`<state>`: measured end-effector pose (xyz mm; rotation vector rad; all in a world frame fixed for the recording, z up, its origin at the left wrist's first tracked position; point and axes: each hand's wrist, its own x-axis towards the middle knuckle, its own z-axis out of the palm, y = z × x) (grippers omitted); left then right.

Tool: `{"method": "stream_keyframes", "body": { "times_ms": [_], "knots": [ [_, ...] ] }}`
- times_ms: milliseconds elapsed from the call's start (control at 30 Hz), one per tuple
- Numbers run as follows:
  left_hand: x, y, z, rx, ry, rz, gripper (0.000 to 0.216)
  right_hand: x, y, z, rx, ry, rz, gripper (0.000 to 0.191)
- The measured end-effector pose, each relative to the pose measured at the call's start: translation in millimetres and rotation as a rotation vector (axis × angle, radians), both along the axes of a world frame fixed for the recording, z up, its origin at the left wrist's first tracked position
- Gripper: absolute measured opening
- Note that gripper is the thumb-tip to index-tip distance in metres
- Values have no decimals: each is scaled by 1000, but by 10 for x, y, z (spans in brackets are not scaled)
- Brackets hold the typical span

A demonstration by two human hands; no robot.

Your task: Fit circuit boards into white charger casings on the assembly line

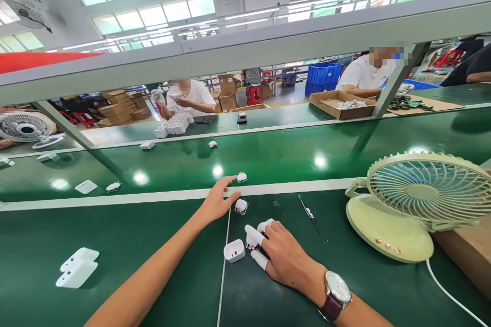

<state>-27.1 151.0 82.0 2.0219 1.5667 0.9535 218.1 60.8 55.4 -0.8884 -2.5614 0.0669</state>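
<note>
My left hand (pixel 219 201) reaches over the pale strip with thumb and fingers apart. Its fingertips are right beside a small white charger circuit board (pixel 241 177) on the green belt; whether they touch it I cannot tell. Below that hand, on the bench, sits a second white-topped circuit board (pixel 241 207). My right hand (pixel 286 253), with white finger cots and a wristwatch, pinches another circuit board (pixel 251 241) between thumb and fingers, partly hidden by them. Just left of it stands a white charger housing (pixel 233 251) with two slots showing.
Two white flat-sided housings (pixel 79 267) lie at left. A thin metal tool (pixel 312 218) and a yellow-green fan (pixel 418 204) are at right. More parts, including a white cover (pixel 86 187), lie on the belt (pixel 276 156). Co-workers sit beyond, under a crossbar (pixel 230 46).
</note>
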Motion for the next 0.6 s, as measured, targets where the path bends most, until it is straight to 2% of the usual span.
{"method": "stream_keyframes", "body": {
  "times_ms": [133, 267, 367, 500, 600],
  "knots": [
    [140, 515, -39, -7, 50, 59, 52, 19, -5, 37, -5, -37, -15, 17],
    [217, 686, -35, -14, 100, 65, 43, 38, 4, 37, -7, -55, -1, 20],
    [261, 541, 28, -7, 120, -3, 44, 39, 26, 3, 0, -45, 6, 25],
    [356, 156, 116, -6, 144, -206, 49, 35, 38, -8, 22, -91, 3, 13],
    [396, -68, 167, 3, 154, -308, 42, 38, 26, 2, 28, -71, -8, 13]
  ]
}}
